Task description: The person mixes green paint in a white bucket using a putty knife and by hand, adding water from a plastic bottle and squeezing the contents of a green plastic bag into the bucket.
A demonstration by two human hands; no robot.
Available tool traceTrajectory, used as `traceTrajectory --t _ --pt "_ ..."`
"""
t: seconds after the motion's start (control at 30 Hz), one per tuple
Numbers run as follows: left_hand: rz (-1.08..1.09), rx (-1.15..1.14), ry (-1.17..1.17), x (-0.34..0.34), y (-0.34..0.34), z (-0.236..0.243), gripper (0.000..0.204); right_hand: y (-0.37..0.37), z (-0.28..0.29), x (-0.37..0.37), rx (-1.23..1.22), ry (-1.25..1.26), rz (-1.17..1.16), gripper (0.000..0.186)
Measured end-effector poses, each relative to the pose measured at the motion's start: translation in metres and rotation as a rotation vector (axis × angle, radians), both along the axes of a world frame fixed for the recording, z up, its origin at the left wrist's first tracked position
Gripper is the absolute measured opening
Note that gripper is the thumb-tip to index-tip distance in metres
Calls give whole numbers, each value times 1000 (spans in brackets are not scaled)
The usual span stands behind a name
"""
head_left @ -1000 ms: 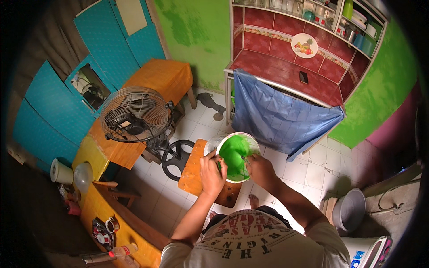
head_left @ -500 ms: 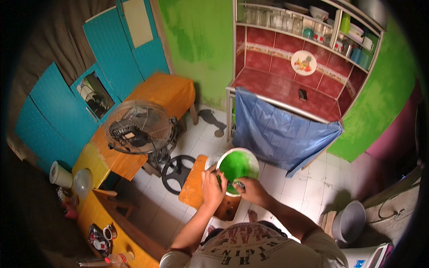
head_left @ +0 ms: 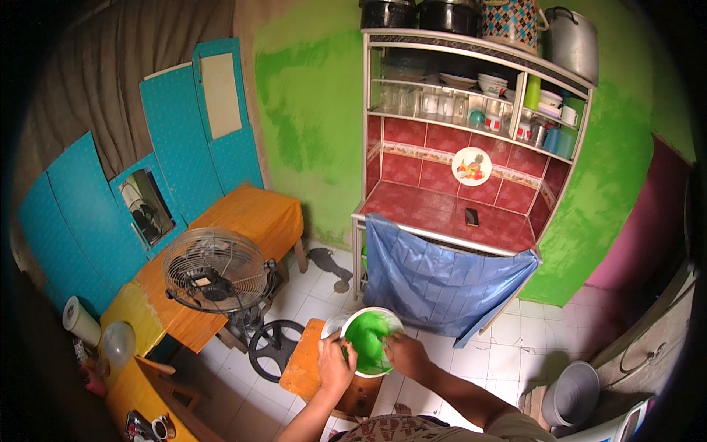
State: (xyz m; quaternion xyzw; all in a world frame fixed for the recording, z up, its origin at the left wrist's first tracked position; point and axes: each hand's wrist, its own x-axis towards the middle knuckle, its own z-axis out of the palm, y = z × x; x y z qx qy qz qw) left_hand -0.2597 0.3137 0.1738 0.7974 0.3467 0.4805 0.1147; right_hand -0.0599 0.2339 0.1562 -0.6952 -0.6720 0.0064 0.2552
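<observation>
A white bucket [head_left: 398,325] of bright green paint [head_left: 363,336] stands in front of me at a small orange wooden stool [head_left: 300,365]. My left hand [head_left: 336,366] is closed on the bucket's left rim, its fingers curled over the edge. Over the right side of the opening, my right hand [head_left: 406,355] is closed in a fist above the paint. What it grips is mostly hidden; a dark handle showed there earlier. Green paint coats the inner wall below the rim. A pale, clear-looking container [head_left: 333,324] touches the bucket's left side.
A floor fan [head_left: 213,272] with a round black base [head_left: 276,351] stands left, beside an orange table [head_left: 247,214]. Ahead is a red-tiled shelf unit [head_left: 434,202] with a blue sheet [head_left: 442,276] hanging from it. A grey basin [head_left: 572,394] lies at right.
My view has tilted up, showing pots on top of the shelf unit. My right hand has shifted over the paint, and the dark handle no longer shows. My left hand stays at the rim.
</observation>
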Motion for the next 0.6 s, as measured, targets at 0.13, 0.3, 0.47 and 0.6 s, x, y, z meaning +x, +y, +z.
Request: traceTrajectory --t 0.13,0.3,0.47,0.6 --pt "0 -5 -1 -5 2 -2 19 -4 -10 -13 -69 -24 43 24" --pt "16 23 -13 -7 2 0 18 -7 -4 -32 -111 134 69 30" --pt "8 35 -25 -4 2 2 18 -4 -10 -33 -142 298 150 32" --pt "3 63 -34 -6 5 -6 17 -1 -8 -38 -30 395 192 33"
